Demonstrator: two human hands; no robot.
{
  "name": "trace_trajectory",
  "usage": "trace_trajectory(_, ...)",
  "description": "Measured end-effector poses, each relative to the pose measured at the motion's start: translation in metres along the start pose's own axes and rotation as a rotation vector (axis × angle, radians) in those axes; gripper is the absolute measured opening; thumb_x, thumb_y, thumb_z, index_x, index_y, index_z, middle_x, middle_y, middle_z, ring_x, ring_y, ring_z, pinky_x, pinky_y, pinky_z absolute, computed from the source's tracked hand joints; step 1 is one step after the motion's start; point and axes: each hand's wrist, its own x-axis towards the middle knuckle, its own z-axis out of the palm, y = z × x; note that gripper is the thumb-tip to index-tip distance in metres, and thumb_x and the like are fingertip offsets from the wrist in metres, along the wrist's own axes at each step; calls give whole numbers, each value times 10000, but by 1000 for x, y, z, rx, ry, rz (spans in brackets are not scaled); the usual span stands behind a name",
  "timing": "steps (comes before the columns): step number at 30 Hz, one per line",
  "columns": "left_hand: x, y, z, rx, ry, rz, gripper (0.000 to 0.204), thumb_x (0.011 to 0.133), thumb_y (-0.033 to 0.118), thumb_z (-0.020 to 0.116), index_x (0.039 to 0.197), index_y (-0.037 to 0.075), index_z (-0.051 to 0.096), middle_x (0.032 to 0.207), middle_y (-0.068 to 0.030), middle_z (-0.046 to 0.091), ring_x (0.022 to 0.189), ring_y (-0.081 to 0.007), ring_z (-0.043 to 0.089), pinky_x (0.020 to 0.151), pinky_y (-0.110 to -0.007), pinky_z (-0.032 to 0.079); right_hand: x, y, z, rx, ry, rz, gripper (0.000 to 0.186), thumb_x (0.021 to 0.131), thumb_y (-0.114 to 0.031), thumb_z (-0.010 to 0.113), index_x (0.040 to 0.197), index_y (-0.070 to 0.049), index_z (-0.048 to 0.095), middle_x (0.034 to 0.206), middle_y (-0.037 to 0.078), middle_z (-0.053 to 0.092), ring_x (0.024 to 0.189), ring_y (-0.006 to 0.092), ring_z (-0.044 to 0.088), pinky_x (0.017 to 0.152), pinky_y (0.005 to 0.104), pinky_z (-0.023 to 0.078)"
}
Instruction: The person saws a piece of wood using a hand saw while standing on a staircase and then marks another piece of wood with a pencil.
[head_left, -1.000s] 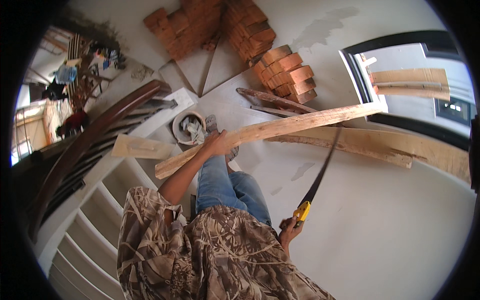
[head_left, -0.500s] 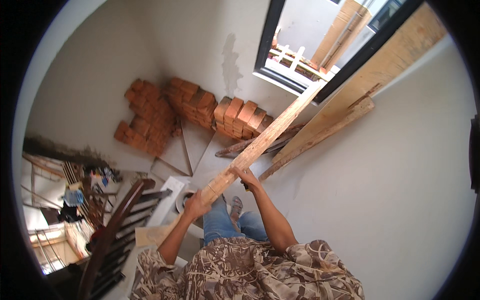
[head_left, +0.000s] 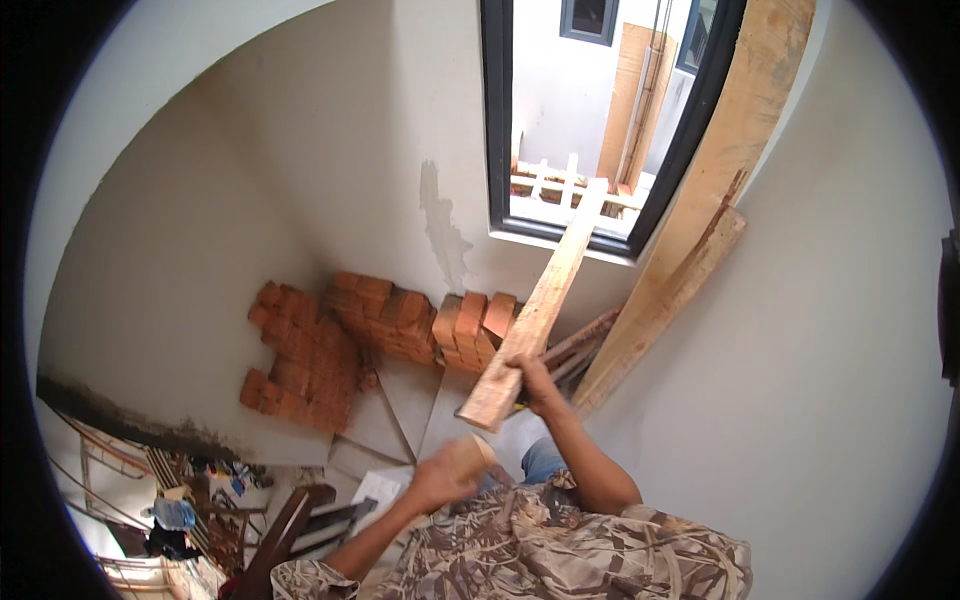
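Observation:
My right hand (head_left: 530, 380) is wrapped round a long wooden plank (head_left: 551, 292) near its close end. The plank slopes up and away, its far end at the window opening. A scrap of yellow shows beneath that hand, too hidden to name. Below and left of the plank's near end, apart from it, is my left hand (head_left: 440, 482), smeared by motion. It appears closed on a short tan piece of wood (head_left: 472, 458) with a pale edge; the blur hides how the fingers lie.
Stacked red bricks (head_left: 305, 365) stand along the wall beneath the dark-framed window (head_left: 493, 120). To the right, a wide board (head_left: 700, 180) and a rough timber (head_left: 672, 312) lean against the wall. A dark stair handrail (head_left: 290, 525) is at lower left, with cluttered lower floor beyond.
My left hand has come off the long plank and moved right and down, with a short piece of wood apparently in it. The plank's near end is now exposed. The view has shifted too.

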Motion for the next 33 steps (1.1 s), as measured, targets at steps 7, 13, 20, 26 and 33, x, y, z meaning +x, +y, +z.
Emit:
trace_trajectory(7, 68, -3, -23, -147, 104, 78, 780, 686, 352, 861, 1297, 37, 492, 1109, -187, 646, 1051, -335, 653, 916, -405, 507, 55, -64, -36, 41, -54, 3, 599, 838, -312, 627, 1332, -3, 489, 1122, 131, 647, 1019, 252, 665, 938, 408, 536)
trace_trajectory(13, 90, -42, -24, -165, 255, -120, 807, 702, 396, 852, 1288, 28, 436, 1120, -256, 642, 1072, -426, 644, 892, -459, 514, 92, -132, -56, 67, -153, 49, 659, 844, -385, 653, 1367, -18, 492, 1208, 128, 636, 1092, 246, 640, 982, 408, 507)
trace_trajectory(20, 134, -28, -6, -76, 266, -275, 777, 702, 380, 847, 1272, 32, 451, 1123, -274, 656, 1044, -447, 655, 873, -488, 519, 155, -201, -108, 260, -428, 116, 607, 925, -374, 607, 1381, 10, 493, 1284, 167, 623, 1168, 260, 643, 1050, 381, 509)
trace_trajectory(26, 196, -10, 9, -224, 318, -332, 775, 711, 317, 851, 1289, 6, 440, 1137, -246, 646, 1058, -384, 654, 901, -441, 510, 210, -238, -118, 256, -452, 227, 602, 928, -420, 614, 1343, 7, 523, 1251, 152, 645, 1093, 233, 666, 992, 374, 532)
trace_trajectory(33, 235, 12, 9, -201, 456, -406, 722, 713, 273, 847, 1255, 1, 455, 1086, -223, 659, 1022, -364, 668, 889, -436, 518, 257, -243, -135, 107, -415, 260, 597, 918, -525, 580, 1245, -27, 592, 1053, 97, 705, 765, 151, 684, 572, 274, 554)
